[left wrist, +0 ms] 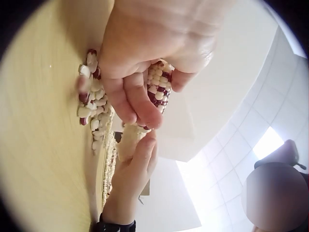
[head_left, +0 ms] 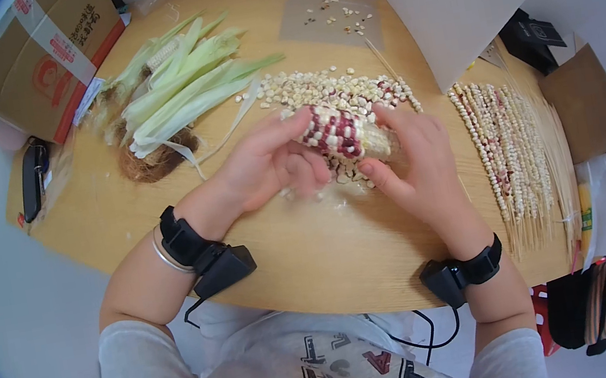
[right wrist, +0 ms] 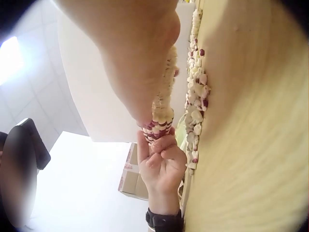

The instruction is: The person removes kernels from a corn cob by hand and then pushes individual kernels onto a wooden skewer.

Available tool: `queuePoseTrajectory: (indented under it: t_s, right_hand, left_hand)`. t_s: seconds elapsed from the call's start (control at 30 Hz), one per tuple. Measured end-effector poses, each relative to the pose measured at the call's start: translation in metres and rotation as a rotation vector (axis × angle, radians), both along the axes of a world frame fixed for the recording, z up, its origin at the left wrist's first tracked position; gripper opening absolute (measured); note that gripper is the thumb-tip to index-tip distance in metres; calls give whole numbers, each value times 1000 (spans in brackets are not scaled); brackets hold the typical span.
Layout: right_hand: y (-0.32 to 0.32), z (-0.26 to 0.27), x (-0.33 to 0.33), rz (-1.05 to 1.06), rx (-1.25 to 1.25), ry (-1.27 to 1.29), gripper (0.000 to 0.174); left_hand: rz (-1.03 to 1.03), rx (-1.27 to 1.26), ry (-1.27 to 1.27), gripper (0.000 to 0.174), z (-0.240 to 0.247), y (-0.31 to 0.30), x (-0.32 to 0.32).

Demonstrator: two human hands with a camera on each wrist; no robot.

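Note:
A corn cob (head_left: 334, 132) with white and dark red kernels is held between both hands above the table. The left hand (head_left: 275, 163) grips its kernel-covered end, thumb on top and fingers curled beneath. Around the partly bared end curls the right hand (head_left: 420, 161), its thumb against the cob's near side. In the right wrist view the stripped part of the cob (right wrist: 164, 96) shows beside the right hand (right wrist: 140, 63). Loose kernels (head_left: 334, 88) lie in a pile behind and under the cob.
Green corn husks (head_left: 182, 89) with brown silk lie at the back left near a cardboard box (head_left: 49, 63). Strings of kernels on sticks (head_left: 506, 155) are on the right, before a brown board (head_left: 585, 102). More kernels dot a grey sheet (head_left: 329, 8) at the back.

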State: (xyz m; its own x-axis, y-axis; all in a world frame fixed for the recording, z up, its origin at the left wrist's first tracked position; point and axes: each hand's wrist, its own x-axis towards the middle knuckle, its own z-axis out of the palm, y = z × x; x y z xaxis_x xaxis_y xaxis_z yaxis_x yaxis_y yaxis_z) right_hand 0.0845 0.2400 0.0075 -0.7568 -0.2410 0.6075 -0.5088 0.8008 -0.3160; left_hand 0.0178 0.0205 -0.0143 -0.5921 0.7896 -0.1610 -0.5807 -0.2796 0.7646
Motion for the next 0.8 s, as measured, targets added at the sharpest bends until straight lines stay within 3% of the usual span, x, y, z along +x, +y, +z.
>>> queuePoseTrajectory:
  t_s: [0.03, 0.13, 0.4, 0.47, 0.53, 0.6, 0.8]
  right_hand:
    - [0, -2, 0, 6, -1, -4, 43]
    - [1, -8, 3, -11, 75, -131, 39]
    - [6, -9, 0, 23, -41, -143, 31]
    - [6, -6, 3, 13, -59, -184, 30]
    - [3, -7, 1, 14, -74, -221, 30]
    - [-3, -10, -2, 4, -226, -125, 27]
    - [1, -8, -2, 23, -141, 38, 20]
  left_hand:
    - [41, 17, -4, 36, -2, 2, 3]
    - [50, -1, 4, 33, -3, 3, 6]
    - [53, -36, 58, 33, 6, 4, 5]
    - [106, -80, 205, 36, 8, 6, 11]
    - [118, -78, 169, 42, 7, 4, 8]
    - [104, -58, 163, 35, 6, 2, 5]
    - [176, -80, 119, 36, 4, 2, 5]
